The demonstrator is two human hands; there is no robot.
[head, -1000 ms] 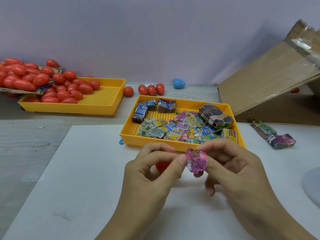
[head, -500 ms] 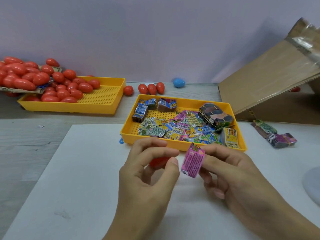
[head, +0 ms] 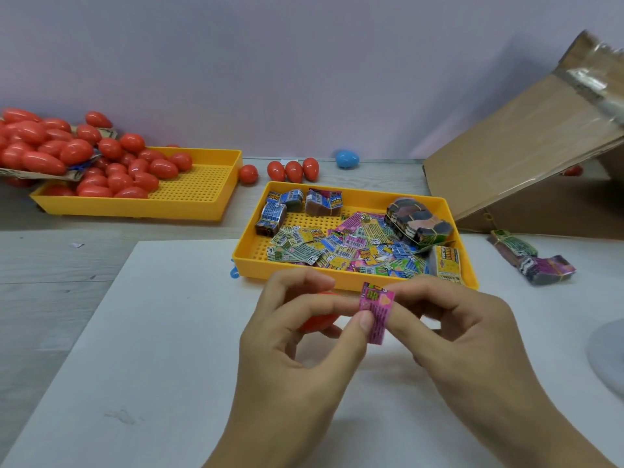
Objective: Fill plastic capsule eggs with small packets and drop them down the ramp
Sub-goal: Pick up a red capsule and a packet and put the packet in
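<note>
We see both hands meeting over the white sheet (head: 169,332), just in front of the near yellow tray (head: 341,273). Left hand (head: 297,359) has its fingers curled: thumb and index finger pinch the left edge of a pink packet (head: 376,310), while the remaining fingers cup a red capsule egg (head: 315,324) in the palm, mostly hidden; we can't tell if it's a half or a whole. Right hand (head: 466,336) pinches the packet's right edge between thumb and forefinger, other fingers curled under. The packet stands roughly upright between the two hands, long side vertical, print facing us. The near tray holds a loose heap of mixed packets (head: 351,246), a few banded bundles (head: 287,207) at its far left, and a bigger bundle (head: 418,221) at far right. Far left, a second yellow tray (head: 189,206) carries a pile of red eggs (head: 111,167) spilling from a cardboard flap. Four loose red eggs (head: 293,170) and a blue egg (head: 347,159) lie on the table by the wall. The cardboard ramp (head: 516,153) slopes up to the right, well apart from the hands. Two more banded bundles (head: 530,261) lie on the sheet right of the near tray.
</note>
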